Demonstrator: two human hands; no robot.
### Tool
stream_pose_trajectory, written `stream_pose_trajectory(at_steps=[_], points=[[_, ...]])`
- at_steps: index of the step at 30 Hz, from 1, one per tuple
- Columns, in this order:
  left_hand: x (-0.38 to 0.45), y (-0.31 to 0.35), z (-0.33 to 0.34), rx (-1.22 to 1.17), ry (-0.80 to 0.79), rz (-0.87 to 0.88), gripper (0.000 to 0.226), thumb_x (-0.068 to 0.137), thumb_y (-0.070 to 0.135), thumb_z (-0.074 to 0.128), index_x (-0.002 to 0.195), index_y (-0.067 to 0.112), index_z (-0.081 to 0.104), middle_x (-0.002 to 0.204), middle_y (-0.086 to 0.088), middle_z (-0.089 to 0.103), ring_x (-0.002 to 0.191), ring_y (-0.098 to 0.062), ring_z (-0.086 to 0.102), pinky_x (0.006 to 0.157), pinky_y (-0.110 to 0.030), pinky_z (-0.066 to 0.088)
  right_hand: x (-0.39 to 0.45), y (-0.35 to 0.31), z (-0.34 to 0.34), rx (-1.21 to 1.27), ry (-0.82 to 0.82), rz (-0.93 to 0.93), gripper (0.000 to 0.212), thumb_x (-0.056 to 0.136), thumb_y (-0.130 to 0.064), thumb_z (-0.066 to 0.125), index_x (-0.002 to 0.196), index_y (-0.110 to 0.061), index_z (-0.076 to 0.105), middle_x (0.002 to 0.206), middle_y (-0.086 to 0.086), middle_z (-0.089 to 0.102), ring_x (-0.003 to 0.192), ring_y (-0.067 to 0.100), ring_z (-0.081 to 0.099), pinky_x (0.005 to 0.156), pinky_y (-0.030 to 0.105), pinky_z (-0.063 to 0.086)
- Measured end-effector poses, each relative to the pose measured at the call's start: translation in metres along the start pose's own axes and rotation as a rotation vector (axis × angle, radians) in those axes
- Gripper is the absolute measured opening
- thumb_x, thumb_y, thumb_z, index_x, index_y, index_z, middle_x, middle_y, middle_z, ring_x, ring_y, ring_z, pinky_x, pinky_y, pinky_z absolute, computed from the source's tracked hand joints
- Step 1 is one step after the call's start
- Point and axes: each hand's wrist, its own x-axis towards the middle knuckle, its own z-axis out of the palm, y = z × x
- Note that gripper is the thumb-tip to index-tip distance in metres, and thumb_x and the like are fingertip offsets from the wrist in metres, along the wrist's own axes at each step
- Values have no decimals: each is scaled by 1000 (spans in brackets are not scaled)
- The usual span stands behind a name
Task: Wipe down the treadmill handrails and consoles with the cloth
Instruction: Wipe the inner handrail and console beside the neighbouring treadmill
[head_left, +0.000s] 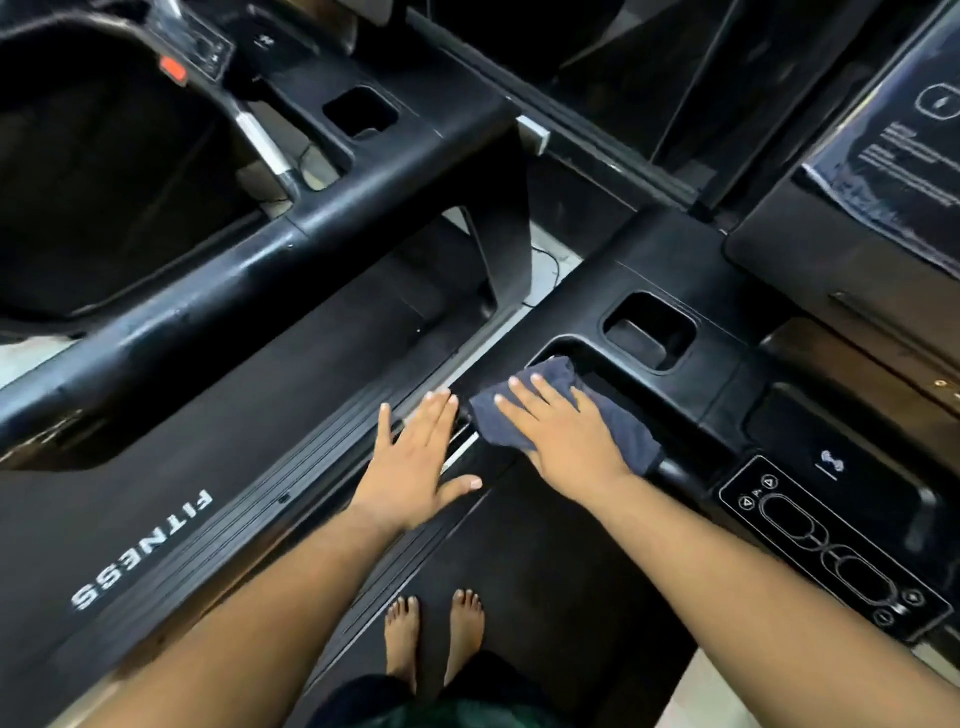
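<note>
Cloth: on console tray rim, under right hand. Left hand: just beside cloth at 9 o'clock, flat. Cup recess: 1 o'clock of cloth. Button panel: 4 o'clock. Second treadmill's handrail: 10 o'clock. Bare feet: on belt, 6 o'clock.

Both forearms are bare, with no sleeve, watch, bracelet or ring visible on them, and the left hand and the right hand wear no gloves. The fingernails on both hands are short and plain, without coloured polish. Below the hands, the two feet are also bare, with no shoes or socks, and just below the feet a dark garment shows at the bottom edge, black with a dark green part; what kind of clothing it is cannot be told.
</note>
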Motion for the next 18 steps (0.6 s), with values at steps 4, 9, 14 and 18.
stream_pose_trajectory(at_steps=[4,9,14,18], points=[[-42,-15,2,-3,-77,-120,107,89,87,24,163,15,-5,172,0,-5,158,-16,-7,122,-67,-3,25,5,-26,328,127,33,73,89,-31,75,155,-28,44,159,0,45,144,24,45,103,54,47],[-69,-19,-6,-86,-133,-254,107,89,85,30,164,18,-6,171,3,-10,157,-13,-10,123,-61,-10,50,-38,-20,92,-324,-89,87,92,-81,32,164,-38,10,174,-2,5,159,23,-3,123,65,0],[-99,-31,-3,-106,-161,-247,108,85,90,15,163,19,-6,172,3,-8,158,-12,-10,127,-55,-3,55,-51,0,83,-128,144,76,95,-76,29,159,-37,32,170,-3,22,158,23,12,125,57,12],[-112,-44,-3,-125,-156,-133,113,80,95,1,162,19,-11,172,2,-9,157,-12,-10,127,-51,-5,15,-127,21,344,-19,251,65,101,-62,28,162,-37,23,173,-5,5,160,22,-3,124,57,14]])
